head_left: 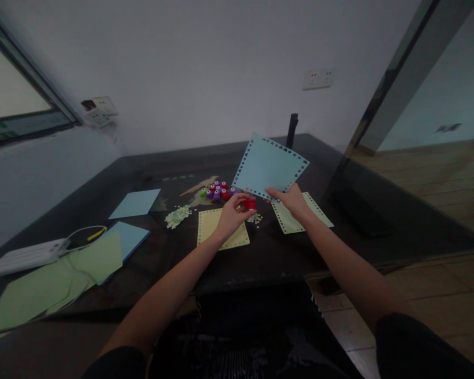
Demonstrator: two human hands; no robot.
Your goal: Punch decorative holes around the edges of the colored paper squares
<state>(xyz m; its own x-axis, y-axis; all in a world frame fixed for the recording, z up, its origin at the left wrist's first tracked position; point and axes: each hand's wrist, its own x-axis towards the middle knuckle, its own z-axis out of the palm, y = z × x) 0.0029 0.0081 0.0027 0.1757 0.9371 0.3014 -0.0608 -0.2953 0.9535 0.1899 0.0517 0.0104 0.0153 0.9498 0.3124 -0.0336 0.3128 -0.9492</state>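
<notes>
My right hand (292, 201) pinches the lower right edge of a light blue paper sheet (269, 166), holding it tilted above the table. Punched shapes line the edges of this sheet. My left hand (236, 211) is closed on a small red craft punch (250, 203), close to the sheet's lower left edge. Beneath my left hand lies a yellow sheet (209, 223) with a punched border. Another punched pale sheet (300, 221) rests under my right hand. Small paper cutouts (256, 219) are scattered between the two.
Behind my left hand stand several coloured craft punches (217, 192). A pile of paper cutouts (177, 216) lies to their left. Blue sheet (136, 204), green sheets (59, 281) and a white power strip (27, 255) occupy the left side. A dark flat object (359, 213) lies at right.
</notes>
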